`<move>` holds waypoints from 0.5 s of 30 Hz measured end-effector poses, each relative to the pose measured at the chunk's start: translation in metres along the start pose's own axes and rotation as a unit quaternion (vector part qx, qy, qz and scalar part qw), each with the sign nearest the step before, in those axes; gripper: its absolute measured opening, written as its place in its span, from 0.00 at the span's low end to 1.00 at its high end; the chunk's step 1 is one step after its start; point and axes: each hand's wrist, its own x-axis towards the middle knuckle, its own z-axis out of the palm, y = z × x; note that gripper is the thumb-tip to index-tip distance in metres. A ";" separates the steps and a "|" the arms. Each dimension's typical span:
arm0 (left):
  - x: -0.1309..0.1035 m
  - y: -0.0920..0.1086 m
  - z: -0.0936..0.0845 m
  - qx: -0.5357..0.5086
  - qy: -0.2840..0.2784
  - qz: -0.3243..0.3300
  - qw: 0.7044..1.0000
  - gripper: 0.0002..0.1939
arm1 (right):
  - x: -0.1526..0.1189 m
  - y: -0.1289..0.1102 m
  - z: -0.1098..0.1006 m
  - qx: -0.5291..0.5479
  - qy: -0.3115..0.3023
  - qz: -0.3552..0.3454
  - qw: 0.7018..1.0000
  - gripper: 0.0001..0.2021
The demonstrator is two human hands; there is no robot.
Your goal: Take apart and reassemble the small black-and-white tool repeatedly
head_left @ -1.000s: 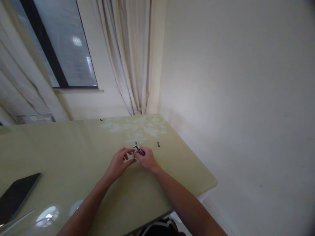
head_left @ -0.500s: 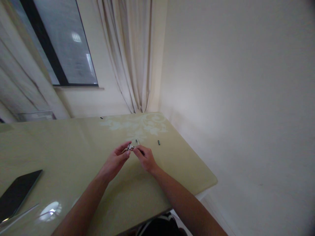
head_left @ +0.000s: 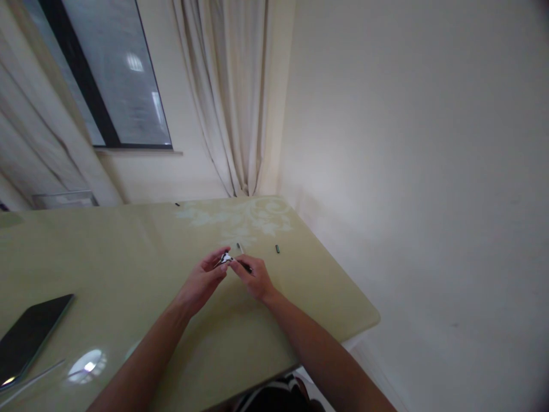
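My left hand (head_left: pixel 205 281) pinches a small white object with black markings (head_left: pixel 225 258) between thumb and fingertips. Its exact kind is too small to make out. My right hand (head_left: pixel 254 278) is closed round a slim dark pen-like tool (head_left: pixel 246 266), whose end meets the white object. Most of that tool is hidden by the fingers. Just beyond the hands, a thin white stick with a dark end (head_left: pixel 240 248) lies on the table. To the right of it rests a small dark cap-like piece (head_left: pixel 277 249).
The hands are above a glossy yellow-green table (head_left: pixel 334 303) with a pale floral pattern at its far corner. A dark flat tablet-like device (head_left: pixel 32 332) and a thin pale rod (head_left: pixel 36 380) lie at the left. A tiny dark piece (head_left: pixel 177 204) sits at the far edge. A wall (head_left: pixel 407 171) borders the right.
The white object has turned slightly in my fingers and shows more of its white face. Both hands stay almost where they were; the view has shifted a little.
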 end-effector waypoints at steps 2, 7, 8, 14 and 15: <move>0.000 0.000 0.000 0.006 -0.001 0.002 1.000 0.31 | 0.000 0.000 0.000 -0.010 0.002 0.000 1.000 0.20; 0.001 0.002 0.000 0.020 0.004 0.020 1.000 0.31 | 0.000 0.001 -0.001 -0.028 0.004 -0.006 1.000 0.21; 0.001 0.002 -0.001 0.028 0.008 0.025 0.999 0.31 | 0.000 0.001 -0.002 -0.033 0.002 -0.005 0.999 0.21; 0.003 0.009 -0.011 0.183 0.015 0.070 0.980 0.28 | 0.004 0.003 -0.010 -0.086 -0.028 -0.029 0.995 0.21; 0.003 0.010 -0.012 0.206 0.017 0.078 0.975 0.28 | 0.005 0.002 -0.013 -0.094 -0.035 -0.034 0.994 0.21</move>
